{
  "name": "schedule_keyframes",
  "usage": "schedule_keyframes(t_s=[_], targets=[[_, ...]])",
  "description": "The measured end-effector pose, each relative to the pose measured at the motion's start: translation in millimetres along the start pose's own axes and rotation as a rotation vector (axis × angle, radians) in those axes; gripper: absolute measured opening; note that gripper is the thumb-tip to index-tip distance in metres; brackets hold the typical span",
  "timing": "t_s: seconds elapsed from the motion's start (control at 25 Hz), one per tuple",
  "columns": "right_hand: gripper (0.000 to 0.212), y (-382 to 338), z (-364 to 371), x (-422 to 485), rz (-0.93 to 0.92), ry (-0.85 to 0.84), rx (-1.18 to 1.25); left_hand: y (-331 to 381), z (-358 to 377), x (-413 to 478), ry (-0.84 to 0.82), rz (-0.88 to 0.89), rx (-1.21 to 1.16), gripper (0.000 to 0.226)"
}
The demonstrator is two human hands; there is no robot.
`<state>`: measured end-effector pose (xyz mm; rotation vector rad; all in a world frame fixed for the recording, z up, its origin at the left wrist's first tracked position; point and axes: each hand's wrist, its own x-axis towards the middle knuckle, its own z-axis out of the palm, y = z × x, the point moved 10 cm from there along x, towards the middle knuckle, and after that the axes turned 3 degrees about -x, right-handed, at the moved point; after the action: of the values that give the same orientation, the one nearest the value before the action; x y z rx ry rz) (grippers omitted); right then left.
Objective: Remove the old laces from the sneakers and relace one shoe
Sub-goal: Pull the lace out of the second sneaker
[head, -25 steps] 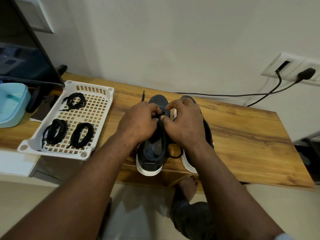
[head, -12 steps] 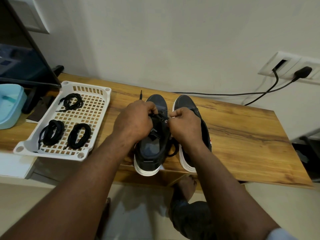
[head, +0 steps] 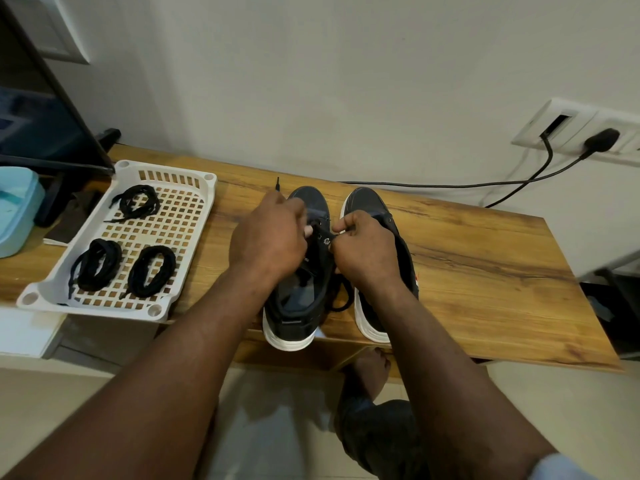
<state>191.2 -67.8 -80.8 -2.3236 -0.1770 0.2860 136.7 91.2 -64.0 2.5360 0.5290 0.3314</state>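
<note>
Two dark sneakers with white soles stand side by side on the wooden table, toes toward the wall. My left hand (head: 268, 237) and my right hand (head: 363, 247) meet over the eyelets of the left sneaker (head: 298, 306), each pinching a part of its black lace (head: 341, 299). One lace tip sticks up beyond my left hand, and a loop of lace hangs between the shoes. The right sneaker (head: 367, 202) lies partly under my right hand and wrist.
A white slotted tray (head: 180, 230) at the left holds three coiled black laces (head: 150, 270). A light blue container (head: 17, 209) and a dark screen stand at the far left. A black cable (head: 433, 184) runs along the wall to a socket. The table's front edge (head: 519, 355) is close.
Both hands have drawn back toward me along the left sneaker and moved slightly apart, uncovering the toes of both shoes. The view has shifted a little.
</note>
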Motion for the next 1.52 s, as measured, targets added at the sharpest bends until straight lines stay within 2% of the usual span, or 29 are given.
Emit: schedule_keyframes(t_s=[0.08, 0.12, 0.16, 0.2, 0.24, 0.32, 0.4, 0.48, 0.52, 0.56, 0.6, 0.68, 0.72, 0.76, 0.8, 0.92, 0.96, 1.0, 1.04, 1.16, 1.2, 1.24, 1.32, 1.36, 1.44, 1.52], targets=[[0.023, 2.0, -0.2, 0.2, 0.010, 0.014, 0.016, -45.1, -8.3, 4.3, 0.083, -0.355, -0.547, 0.015], [0.021, 2.8, 0.0, -0.1, 0.019, 0.013, 0.027, -58.7, 1.5, -3.2, 0.051, -0.546, -0.840, 0.019], [0.020, 3.4, 0.5, -0.1, 0.025, 0.010, 0.035, -61.3, 11.9, -10.2, -0.004, -0.658, -1.012, 0.022], [0.019, 3.1, 1.1, -0.2, 0.026, 0.007, 0.034, -59.4, 14.0, -11.4, -0.034, -0.678, -1.063, 0.023], [0.020, 2.6, 1.1, -0.5, 0.022, 0.009, 0.031, -55.8, 11.5, -8.4, -0.046, -0.640, -1.027, 0.023], [0.020, 1.6, 0.0, -1.1, 0.018, 0.022, 0.028, -43.6, -2.6, 1.2, -0.043, -0.445, -0.826, 0.023], [0.020, 1.5, -1.1, -1.5, 0.017, 0.032, 0.018, -32.7, -11.4, 11.6, -0.090, -0.229, -0.515, 0.006], [0.022, 1.7, -1.3, -2.0, 0.021, 0.035, 0.006, -23.6, -13.8, 11.5, -0.133, -0.060, -0.104, 0.014], [0.022, 1.7, -1.1, -2.1, 0.023, 0.035, 0.001, -18.0, -17.0, 10.6, -0.102, -0.008, -0.043, 0.020], [0.022, 1.5, -1.1, -2.4, 0.024, 0.036, 0.000, -13.2, -23.5, 10.7, -0.051, 0.015, -0.122, 0.022], [0.022, 1.0, -1.1, -2.6, 0.026, 0.038, 0.001, -15.3, -30.1, 10.8, -0.008, -0.038, -0.357, 0.023], [0.022, 1.0, -2.0, -2.9, 0.028, 0.041, -0.005, -25.4, -24.0, 8.7, -0.026, -0.262, -0.994, 0.024], [0.023, 1.4, -2.5, -2.7, 0.029, 0.044, -0.008, -24.9, -21.5, 7.1, -0.066, -0.307, -1.156, 0.022], [0.023, 1.9, -3.1, -2.9, 0.030, 0.047, -0.007, -26.6, -23.4, 7.7, -0.084, -0.300, -1.136, 0.017], [0.023, 2.0, -3.2, -2.9, 0.031, 0.048, -0.004, -30.3, -26.9, 10.5, -0.095, -0.256, -0.983, 0.014], [0.023, 1.7, -1.2, -2.2, 0.029, 0.045, -0.006, -21.5, -28.9, 9.3, -0.183, -0.049, -0.250, 0.016], [0.022, 1.5, -0.9, -1.9, 0.029, 0.048, -0.006, -17.2, -28.1, 9.0, -0.172, -0.004, -0.120, 0.017], [0.022, 1.1, -0.5, -1.7, 0.029, 0.051, -0.009, -13.7, -28.0, 8.7, -0.146, 0.020, -0.119, 0.019], [0.022, 1.0, -0.4, -1.6, 0.029, 0.054, -0.010, -11.1, -31.7, 7.9, -0.105, 0.007, -0.265, 0.021], [0.021, 2.0, -0.4, -1.4, 0.033, 0.055, -0.002, -12.6, -35.4, 6.8, -0.064, -0.219, -1.268, 0.025], [0.020, 2.2, -0.4, -1.3, 0.035, 0.055, -0.003, -12.7, -35.4, 6.3, -0.065, -0.258, -1.428, 0.025], [0.020, 2.3, -0.4, -1.2, 0.036, 0.055, -0.003, -16.8, -39.2, 6.8, -0.030, -0.260, -1.380, 0.021], [0.019, 2.0, -0.2, -1.0, 0.035, 0.054, -0.003, -24.7, -44.0, 9.4, 0.007, -0.181, -0.843, 0.017], [0.019, 1.7, 0.0, -0.9, 0.033, 0.051, -0.006, -21.6, -38.6, 9.3, -0.040, -0.119, -0.547, 0.023], [0.020, 0.5, 0.3, -1.0, 0.029, 0.049, -0.018, -4.4, -18.2, 3.1, -0.171, 0.008, -0.120, 0.026], [0.021, -0.3, 0.0, -1.1, 0.019, 0.054, -0.026, 4.3, -2.1, -0.2, -0.206, 0.035, 0.116, 0.022]])
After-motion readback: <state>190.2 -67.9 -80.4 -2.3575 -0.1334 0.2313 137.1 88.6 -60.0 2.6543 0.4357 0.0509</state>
